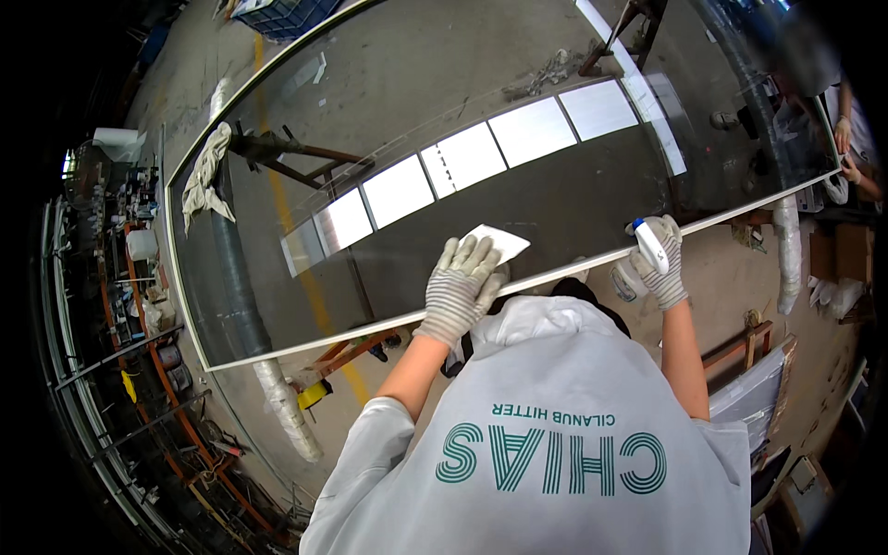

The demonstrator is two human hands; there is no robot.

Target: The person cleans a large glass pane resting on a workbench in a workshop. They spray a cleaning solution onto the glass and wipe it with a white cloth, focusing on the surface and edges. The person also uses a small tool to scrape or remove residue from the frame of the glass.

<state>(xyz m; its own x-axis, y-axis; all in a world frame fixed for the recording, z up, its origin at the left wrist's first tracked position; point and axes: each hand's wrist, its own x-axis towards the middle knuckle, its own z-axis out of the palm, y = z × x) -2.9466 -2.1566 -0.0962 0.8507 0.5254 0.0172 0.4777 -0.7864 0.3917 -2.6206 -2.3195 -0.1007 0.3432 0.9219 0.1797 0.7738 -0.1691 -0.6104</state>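
Note:
A large framed glass pane (416,259) lies flat in front of me, with bright window reflections across it. My left hand (453,291), in a striped grey-white glove, presses a flat white folded cloth (499,242) onto the glass near the close edge. Its fingers rest over the cloth's left part. At the pane's near rim to the right, my gloved right hand (668,268) is closed round a spray bottle with a white and blue spray head (650,245). The bottle's clear body (627,282) shows partly below the hand.
A pale rag (205,176) drapes over the pane's left edge. Padded bars, one wrapped at its end (786,250), run beneath the glass. Another person's hands (844,139) are by the right end. Cluttered racks (139,314) stand left; a blue crate (282,17) is far left.

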